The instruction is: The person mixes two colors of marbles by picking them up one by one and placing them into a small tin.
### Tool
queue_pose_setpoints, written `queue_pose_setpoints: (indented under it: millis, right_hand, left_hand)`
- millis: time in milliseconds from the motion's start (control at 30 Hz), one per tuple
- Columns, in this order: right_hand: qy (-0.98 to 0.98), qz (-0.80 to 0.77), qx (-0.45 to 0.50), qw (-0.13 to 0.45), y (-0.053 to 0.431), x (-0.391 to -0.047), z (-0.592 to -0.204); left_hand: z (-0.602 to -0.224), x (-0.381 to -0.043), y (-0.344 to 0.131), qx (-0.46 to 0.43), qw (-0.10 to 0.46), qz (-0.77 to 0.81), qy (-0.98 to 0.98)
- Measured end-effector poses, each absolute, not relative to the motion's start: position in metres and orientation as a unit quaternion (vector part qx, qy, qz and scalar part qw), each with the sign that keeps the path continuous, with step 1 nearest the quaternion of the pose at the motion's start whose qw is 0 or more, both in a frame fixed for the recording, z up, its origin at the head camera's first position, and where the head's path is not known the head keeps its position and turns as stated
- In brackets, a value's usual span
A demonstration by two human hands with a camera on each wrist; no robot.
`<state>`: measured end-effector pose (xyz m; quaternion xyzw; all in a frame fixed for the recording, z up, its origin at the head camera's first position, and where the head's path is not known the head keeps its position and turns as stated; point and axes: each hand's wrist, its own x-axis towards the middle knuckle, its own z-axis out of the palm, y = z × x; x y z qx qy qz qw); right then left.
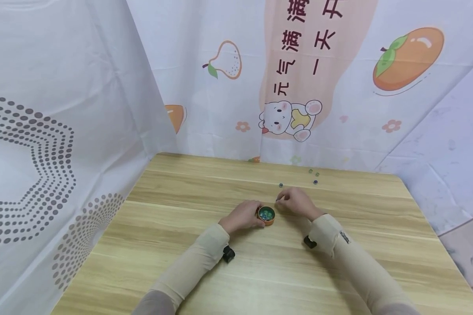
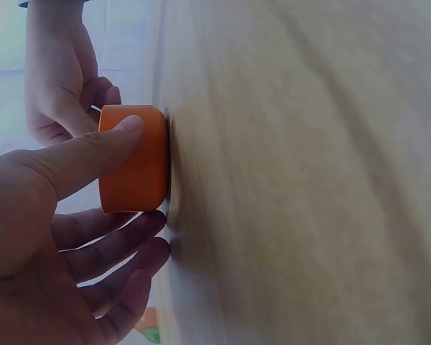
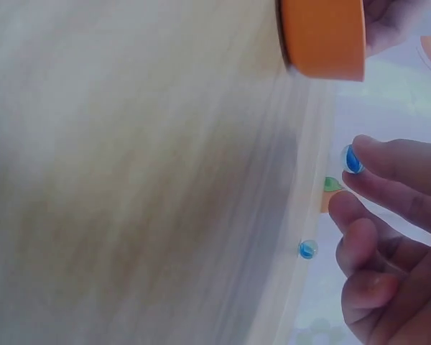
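A small round orange container (image 1: 266, 222) stands upright on the table, with several green and blue marbles (image 1: 266, 214) inside it. My left hand (image 1: 243, 216) grips its side; in the left wrist view the thumb lies along the orange wall (image 2: 134, 169) and fingers curl behind it. To the right of the container, my right hand (image 1: 297, 203) pinches a clear marble with a blue swirl (image 3: 353, 159) between thumb and fingertip, held above the table. Another blue-swirled marble (image 3: 308, 249) lies on the table beyond that hand.
Farther back on the wood-grain table (image 1: 189, 183) lie several loose marbles: a blue one (image 1: 281, 185) near the right hand, a dark blue one (image 1: 315, 182) and greenish ones (image 1: 310, 171) to its right. A printed curtain (image 1: 220, 109) hangs along the table's back edge.
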<state>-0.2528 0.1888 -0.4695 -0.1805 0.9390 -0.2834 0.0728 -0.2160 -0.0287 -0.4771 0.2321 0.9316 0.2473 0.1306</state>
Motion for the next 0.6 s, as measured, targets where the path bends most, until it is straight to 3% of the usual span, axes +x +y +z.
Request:
queue_pose_setpoints:
  millis: [600]
  right_hand:
    - [0.921,-0.301,-0.241,0.049,0.1827,-0.2427,-0.4653]
  left_hand:
    - [-0.4775,-0.2168,-0.0272,0.228,0.127,0.251,0.932]
